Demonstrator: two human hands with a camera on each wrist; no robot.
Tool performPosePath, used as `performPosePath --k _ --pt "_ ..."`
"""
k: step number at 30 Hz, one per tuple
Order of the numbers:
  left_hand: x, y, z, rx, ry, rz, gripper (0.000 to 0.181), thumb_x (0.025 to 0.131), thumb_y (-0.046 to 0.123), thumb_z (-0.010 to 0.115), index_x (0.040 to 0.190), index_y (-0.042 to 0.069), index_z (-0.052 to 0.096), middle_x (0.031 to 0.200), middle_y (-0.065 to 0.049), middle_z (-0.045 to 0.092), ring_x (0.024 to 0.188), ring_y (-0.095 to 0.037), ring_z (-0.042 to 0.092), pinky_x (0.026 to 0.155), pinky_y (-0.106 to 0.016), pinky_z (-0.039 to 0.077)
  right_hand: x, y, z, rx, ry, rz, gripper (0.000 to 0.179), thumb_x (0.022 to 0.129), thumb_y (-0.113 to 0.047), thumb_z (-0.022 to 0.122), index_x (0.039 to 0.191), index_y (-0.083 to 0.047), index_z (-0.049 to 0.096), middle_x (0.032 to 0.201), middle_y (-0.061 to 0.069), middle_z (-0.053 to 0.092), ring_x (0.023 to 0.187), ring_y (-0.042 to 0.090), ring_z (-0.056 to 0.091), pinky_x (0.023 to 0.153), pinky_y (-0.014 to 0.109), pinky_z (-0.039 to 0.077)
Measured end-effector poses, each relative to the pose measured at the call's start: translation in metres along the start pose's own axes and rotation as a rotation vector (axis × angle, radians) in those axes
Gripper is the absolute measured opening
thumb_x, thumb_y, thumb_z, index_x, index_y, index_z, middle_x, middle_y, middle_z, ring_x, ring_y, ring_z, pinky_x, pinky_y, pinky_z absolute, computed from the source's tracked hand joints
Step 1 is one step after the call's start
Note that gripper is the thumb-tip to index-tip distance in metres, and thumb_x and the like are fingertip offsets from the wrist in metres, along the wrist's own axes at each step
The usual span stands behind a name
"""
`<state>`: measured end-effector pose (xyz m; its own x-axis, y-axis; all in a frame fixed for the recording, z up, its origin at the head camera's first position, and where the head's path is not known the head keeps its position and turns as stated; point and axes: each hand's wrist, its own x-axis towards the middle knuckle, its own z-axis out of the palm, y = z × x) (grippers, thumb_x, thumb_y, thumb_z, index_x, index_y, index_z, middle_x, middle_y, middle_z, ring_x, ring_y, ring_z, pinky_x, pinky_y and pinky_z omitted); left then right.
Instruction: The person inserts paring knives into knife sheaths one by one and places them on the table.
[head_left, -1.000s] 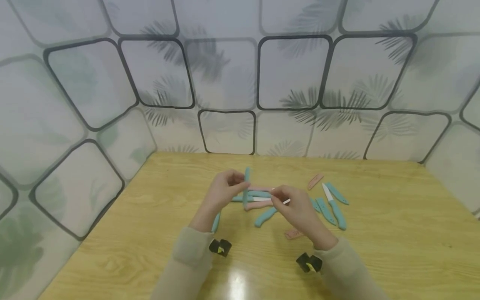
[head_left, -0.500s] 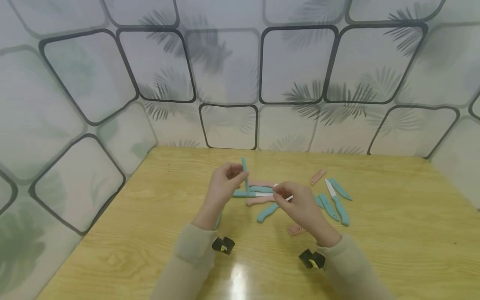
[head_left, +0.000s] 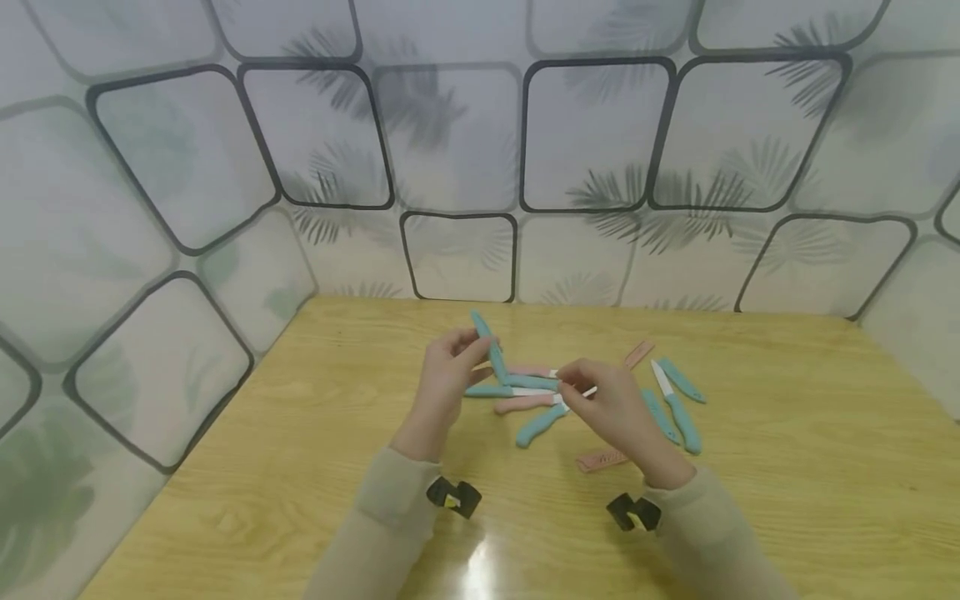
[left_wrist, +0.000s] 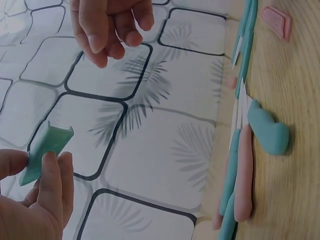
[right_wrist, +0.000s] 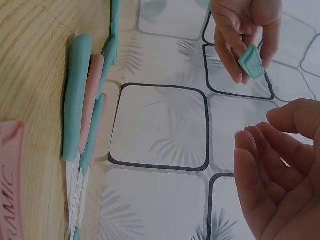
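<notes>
My left hand [head_left: 444, 379] pinches a teal knife sheath [head_left: 487, 343] between thumb and fingers, raised above the wooden table. In the left wrist view the sheath [left_wrist: 47, 155] shows a hollow end. My right hand [head_left: 603, 398] is held over the blades, fingers loosely bent; the right wrist view shows nothing in that hand [right_wrist: 280, 175]. Between and below the hands lies a group of ceramic knives, among them a teal-handled knife [head_left: 536, 427] and a pink-handled knife [head_left: 521, 404]. Their white blades point right, partly hidden by my right hand.
Right of the group lie another teal-handled knife [head_left: 682, 423], a teal sheath [head_left: 684, 381] and a second teal sheath [head_left: 658, 415]. One pink sheath [head_left: 640, 353] lies farther back, another pink sheath [head_left: 600, 461] nearer me. A patterned wall [head_left: 457, 258] stands behind the table [head_left: 262, 467].
The sheath in my left hand has turned from nearly upright to leaning left at its top, showing more of its broad side. My right hand has shifted slightly right.
</notes>
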<state>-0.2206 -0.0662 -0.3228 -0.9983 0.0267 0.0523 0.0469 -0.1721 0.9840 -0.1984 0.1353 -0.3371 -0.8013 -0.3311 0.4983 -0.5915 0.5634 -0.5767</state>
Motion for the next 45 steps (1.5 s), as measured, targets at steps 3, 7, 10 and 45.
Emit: performPosePath --k 3,7,10,45 --pt "0.000 -0.001 0.000 -0.119 -0.021 -0.031 0.026 0.089 0.008 0.051 0.110 -0.008 0.052 0.103 -0.018 0.058 0.098 -0.028 0.056 0.079 -0.029 0.048 0.001 0.002 0.000 -0.033 -0.034 -0.073 0.008 0.078 0.001 0.063 0.086 0.000 0.064 0.077 0.005 0.064 0.065 0.012 0.058 0.054 0.018 0.048" --pt "0.000 -0.002 0.000 -0.227 -0.042 -0.079 0.027 0.090 0.008 0.050 0.112 -0.008 0.051 0.102 -0.015 0.059 0.100 -0.027 0.055 0.079 -0.024 0.047 0.003 0.002 0.006 -0.172 -0.192 -0.217 0.008 0.078 -0.004 0.065 0.085 -0.004 0.064 0.079 0.002 0.063 0.066 0.009 0.058 0.055 0.016 0.047" --pt "-0.001 -0.001 0.001 -0.263 -0.041 -0.097 0.028 0.090 0.008 0.050 0.113 -0.008 0.050 0.102 -0.014 0.059 0.101 -0.026 0.055 0.079 -0.023 0.046 0.007 0.002 0.014 -0.280 -0.337 -0.265 0.012 0.076 -0.007 0.068 0.088 -0.005 0.065 0.089 0.002 0.065 0.064 0.007 0.056 0.055 0.016 0.045" --pt "0.001 -0.001 -0.002 -0.367 -0.014 -0.123 0.028 0.090 0.003 0.048 0.114 -0.012 0.047 0.099 -0.015 0.061 0.102 -0.028 0.055 0.081 -0.024 0.045 0.006 0.002 0.064 -0.986 -0.676 -0.357 0.004 0.077 -0.013 0.067 0.079 -0.014 0.065 0.072 -0.002 0.058 0.059 0.011 0.042 0.048 0.019 0.041"
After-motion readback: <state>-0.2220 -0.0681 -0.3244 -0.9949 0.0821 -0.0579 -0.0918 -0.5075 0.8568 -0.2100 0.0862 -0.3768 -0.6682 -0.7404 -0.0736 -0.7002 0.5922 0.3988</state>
